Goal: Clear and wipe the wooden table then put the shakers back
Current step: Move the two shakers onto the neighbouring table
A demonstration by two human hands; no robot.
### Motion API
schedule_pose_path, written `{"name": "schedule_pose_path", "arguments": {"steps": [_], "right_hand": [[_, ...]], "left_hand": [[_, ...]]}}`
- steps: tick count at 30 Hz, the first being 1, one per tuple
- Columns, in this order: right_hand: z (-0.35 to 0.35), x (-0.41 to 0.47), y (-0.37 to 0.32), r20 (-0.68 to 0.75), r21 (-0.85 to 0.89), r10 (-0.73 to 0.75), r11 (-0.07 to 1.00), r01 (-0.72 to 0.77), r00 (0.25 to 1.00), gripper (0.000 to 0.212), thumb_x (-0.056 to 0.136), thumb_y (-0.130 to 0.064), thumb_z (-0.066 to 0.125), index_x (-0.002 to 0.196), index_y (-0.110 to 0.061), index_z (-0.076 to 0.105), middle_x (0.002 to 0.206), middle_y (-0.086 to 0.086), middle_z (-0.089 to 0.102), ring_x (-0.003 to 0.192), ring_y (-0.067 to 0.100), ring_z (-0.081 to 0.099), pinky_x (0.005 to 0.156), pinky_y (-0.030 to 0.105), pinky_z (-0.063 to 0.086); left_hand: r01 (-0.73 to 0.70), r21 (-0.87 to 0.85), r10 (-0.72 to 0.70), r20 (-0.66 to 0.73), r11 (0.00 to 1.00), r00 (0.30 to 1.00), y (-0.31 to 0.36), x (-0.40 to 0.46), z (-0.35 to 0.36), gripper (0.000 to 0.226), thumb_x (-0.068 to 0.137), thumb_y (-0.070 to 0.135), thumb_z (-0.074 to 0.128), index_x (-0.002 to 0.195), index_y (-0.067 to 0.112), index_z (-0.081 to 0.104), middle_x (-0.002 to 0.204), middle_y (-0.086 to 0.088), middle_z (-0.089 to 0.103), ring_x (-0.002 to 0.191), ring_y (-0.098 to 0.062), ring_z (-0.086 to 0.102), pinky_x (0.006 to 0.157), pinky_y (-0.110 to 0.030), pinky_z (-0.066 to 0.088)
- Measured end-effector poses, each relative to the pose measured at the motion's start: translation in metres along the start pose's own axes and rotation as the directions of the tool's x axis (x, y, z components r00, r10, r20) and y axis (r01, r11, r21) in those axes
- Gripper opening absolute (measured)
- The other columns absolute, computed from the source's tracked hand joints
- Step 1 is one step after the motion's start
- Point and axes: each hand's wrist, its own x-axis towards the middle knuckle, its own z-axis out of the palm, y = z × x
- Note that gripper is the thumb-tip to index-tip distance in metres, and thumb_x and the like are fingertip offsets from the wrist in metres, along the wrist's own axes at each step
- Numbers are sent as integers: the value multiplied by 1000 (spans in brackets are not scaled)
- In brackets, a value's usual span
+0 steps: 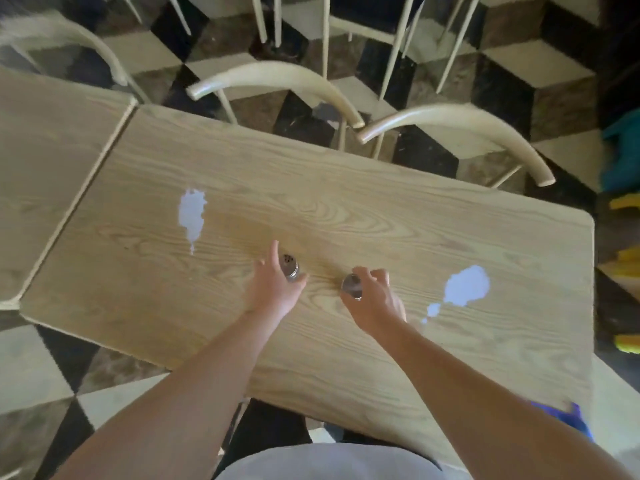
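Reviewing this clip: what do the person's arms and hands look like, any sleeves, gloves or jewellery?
Both forearms are bare up to the frame edge, with no sleeves in view. The left hand and the right hand wear no gloves. No watch or bracelet shows on either wrist. A small glint on a right-hand finger may be a ring, but it is too blurred to confirm.

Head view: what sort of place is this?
Probably a café or restaurant dining room: light wooden tables pushed end to end, several cream curved-back chairs tucked in, metal-capped shakers on the table, and a black, white and brown cube-patterned tiled floor.
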Motion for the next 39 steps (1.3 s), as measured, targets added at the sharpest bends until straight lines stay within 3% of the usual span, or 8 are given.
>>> {"name": "schedule_pose_path", "arguments": {"steps": [7,12,18,22,25,29,33,39], "right_hand": [[45,-60,-4,-21,69,230,971,-228,973,38,85,-36,56,120,-42,44,119,-2,48,90,30,65,74,40,56],[107,-117,-5,20,253,466,854,-455,885,39,75,-36,55,113,-41,50,107,-8,45,86,26,64,76,36,54],[134,-145,4,102,206,443,867,-454,891,33,72,-34,57,103,-39,48,102,-10,42,74,18,55,59,29,45],[129,-143,8,39,165,397,903,-398,917,32,82,-31,55,113,-34,47,109,-5,48,81,21,58,61,30,44],[134,-152,11,-50,265,368,901,-343,928,31,77,-26,59,105,-33,48,104,-10,50,75,18,56,61,29,42],[145,-164,-3,-81,434,302,869,-240,950,39,73,-19,67,100,-38,46,101,-12,53,75,8,53,61,26,41],[158,-176,-27,-91,446,161,889,-105,983,44,71,-18,70,107,-35,52,104,-10,56,85,15,57,71,27,44],[160,-181,-40,-96,431,95,901,-45,991,40,67,-30,71,101,-42,54,99,-14,59,86,11,58,72,26,48]], "left_hand": [[-471,193,426,231,861,875,-38,-7,10,39,95,35,63,127,14,60,105,-18,65,93,-41,65,77,-45,54],[-604,132,500,439,786,746,-97,-18,-4,24,88,34,68,110,27,61,103,3,51,87,-25,63,76,-38,52],[-372,140,302,362,918,882,-139,-26,-26,58,79,49,73,130,41,45,101,16,63,95,-16,67,70,-28,43],[-233,152,202,194,961,960,-151,-53,-35,34,75,38,75,97,32,51,89,12,59,93,-24,65,73,-34,48],[-236,28,235,53,971,971,-153,-91,-39,35,71,32,78,91,32,50,89,11,59,84,-18,61,69,-31,43],[-272,-96,275,20,958,961,-152,-136,-42,42,73,31,79,99,39,48,98,14,58,89,-6,57,68,-11,37],[-220,-119,219,-22,968,975,-169,-160,-57,44,75,31,80,106,39,49,105,14,59,94,-4,59,76,-19,43],[-107,-103,110,18,989,994,-201,-159,-77,36,79,43,78,89,30,47,94,17,56,87,-4,55,66,-13,37]]}}
